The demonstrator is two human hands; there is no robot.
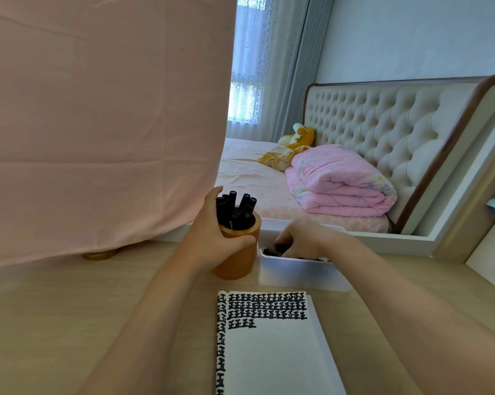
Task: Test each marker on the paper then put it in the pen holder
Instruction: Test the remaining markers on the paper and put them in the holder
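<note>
Desk (69, 309) lies open left of the paper (269, 352); pen holder (237, 263) and white bin (297, 273) (side by side) stand beyond.

The left hand (212, 238) grips the orange pen holder (237, 258) full of black markers (234, 209) — the right hand (300, 240) reaches into the white tray (300, 273) beside it, above the marked paper (272, 343).

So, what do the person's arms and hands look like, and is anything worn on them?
The left hand and the right hand are bare: no gloves, no ring, watch or bracelet shows. The left forearm and the right forearm are bare too; no sleeve is in view.
</note>
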